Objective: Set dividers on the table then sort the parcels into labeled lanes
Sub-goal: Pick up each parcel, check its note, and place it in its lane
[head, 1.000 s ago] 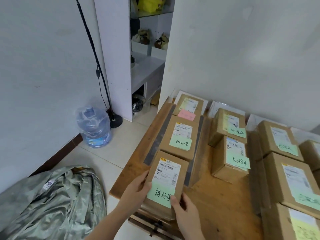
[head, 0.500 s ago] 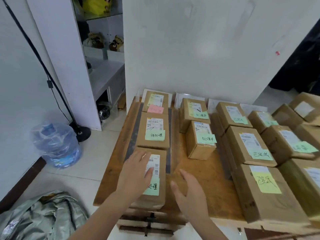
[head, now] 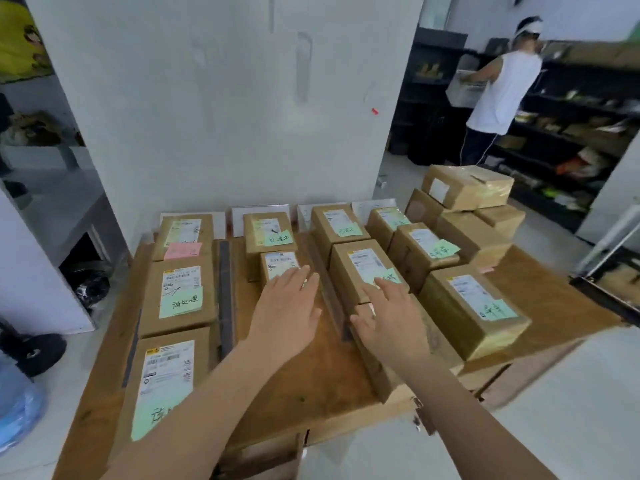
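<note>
Cardboard parcels with shipping labels and coloured sticky notes lie in lanes on the wooden table (head: 301,382). The left lane holds three; the nearest parcel (head: 162,386) carries a green note. Dark divider strips (head: 225,299) run between lanes. My left hand (head: 287,306) reaches forward with straight fingers over the small parcel (head: 278,265) in the second lane. My right hand (head: 388,320) lies flat, fingers spread, on the parcel (head: 363,268) in the third lane. Neither hand grips anything.
More parcels (head: 467,306) fill the right lanes, and a stack of boxes (head: 467,188) stands at the far right. White label cards (head: 239,216) lean on the wall. A person (head: 498,88) stands at dark shelves behind. A water jug (head: 17,407) sits on the floor at left.
My left hand left the nearest left-lane parcel and moved right and forward to the second lane. My right hand moved onto the third-lane parcel. The view swung right.
</note>
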